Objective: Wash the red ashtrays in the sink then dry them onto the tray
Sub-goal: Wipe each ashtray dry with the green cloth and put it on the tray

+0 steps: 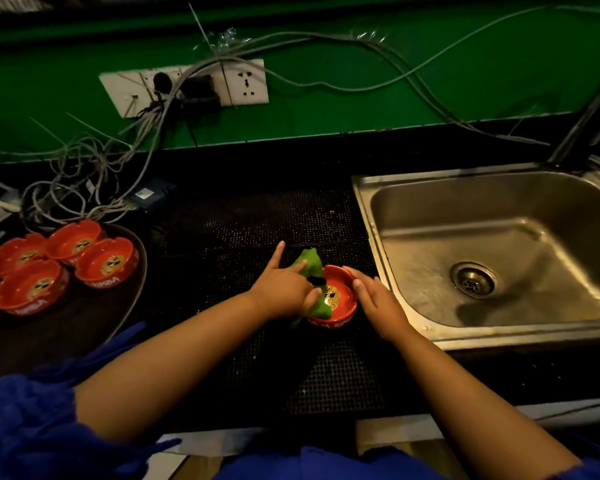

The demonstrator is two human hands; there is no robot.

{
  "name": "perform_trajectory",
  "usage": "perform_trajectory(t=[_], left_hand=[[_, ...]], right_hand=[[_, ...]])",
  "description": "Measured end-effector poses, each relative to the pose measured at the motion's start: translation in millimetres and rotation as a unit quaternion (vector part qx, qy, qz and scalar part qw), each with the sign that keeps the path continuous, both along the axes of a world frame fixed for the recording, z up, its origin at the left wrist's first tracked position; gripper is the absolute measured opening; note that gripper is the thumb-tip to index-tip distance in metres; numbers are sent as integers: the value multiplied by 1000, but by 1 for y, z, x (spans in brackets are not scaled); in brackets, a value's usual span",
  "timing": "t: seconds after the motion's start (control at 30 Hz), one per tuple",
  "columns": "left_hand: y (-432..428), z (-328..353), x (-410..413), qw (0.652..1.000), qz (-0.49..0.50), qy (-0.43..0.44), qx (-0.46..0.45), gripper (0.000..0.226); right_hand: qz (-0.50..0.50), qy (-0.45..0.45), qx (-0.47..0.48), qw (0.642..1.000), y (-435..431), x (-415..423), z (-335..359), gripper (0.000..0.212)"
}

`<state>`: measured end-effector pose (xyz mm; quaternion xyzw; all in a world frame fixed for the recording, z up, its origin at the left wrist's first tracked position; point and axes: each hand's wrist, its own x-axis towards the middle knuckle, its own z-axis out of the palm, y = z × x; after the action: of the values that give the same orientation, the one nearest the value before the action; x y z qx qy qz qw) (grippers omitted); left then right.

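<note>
A red ashtray (340,308) stands on the black mesh mat just left of the steel sink (409,303). My left hand (284,289) pinches a green cloth (310,265) and presses it into the ashtray's bowl, index finger pointing up and away. My right hand (378,299) rests against the ashtray's right rim with straight fingers, steadying it. Several more red ashtrays (106,261) sit on a dark round tray (132,299) at the far left.
The sink basin is bare, with a drain (473,280) at its middle. A tangle of grey cables (84,188) lies at the back left under a wall socket panel (187,86). A small blue box (151,195) sits behind the mat.
</note>
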<state>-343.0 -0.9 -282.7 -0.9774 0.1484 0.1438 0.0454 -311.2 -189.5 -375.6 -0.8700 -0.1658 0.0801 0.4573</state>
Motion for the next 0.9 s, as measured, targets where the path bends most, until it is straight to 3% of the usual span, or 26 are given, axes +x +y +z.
perform_trajectory(t=[0.2, 0.37, 0.43, 0.47, 0.57, 0.6, 0.67, 0.73, 0.8, 0.9], left_hand=[[3, -8, -12, 982, 24, 76, -171, 55], [17, -18, -14, 921, 81, 141, -353, 26], [18, -18, -19, 854, 152, 140, -478, 19], [19, -19, -23, 789, 210, 118, -565, 16], [33, -21, -33, 499, 371, 96, -778, 28], [44, -22, -36, 427, 393, 95, -809, 32], [68, -19, -38, 373, 414, 72, -827, 37], [91, -11, -39, 352, 418, 48, -836, 41], [108, -4, -40, 330, 412, 30, -849, 47], [127, 1, -43, 329, 418, 0, -847, 49]], right_hand=[[1, -8, -18, 1000, 2, -2, 5, 54], [14, -18, -30, 999, 2, -6, 15, 55], [16, -12, -23, 1000, 2, -7, 15, 53], [18, -6, -11, 1000, 1, -6, 15, 51], [19, 47, 34, 998, 3, -4, 24, 38], [15, 65, 34, 997, 5, -3, 31, 34], [12, 68, -24, 997, 10, 0, 51, 43], [48, 57, -138, 988, 22, 0, 69, 79], [96, 24, -307, 947, 41, -6, 82, 115], [122, 0, -414, 902, 66, -11, 82, 121]])
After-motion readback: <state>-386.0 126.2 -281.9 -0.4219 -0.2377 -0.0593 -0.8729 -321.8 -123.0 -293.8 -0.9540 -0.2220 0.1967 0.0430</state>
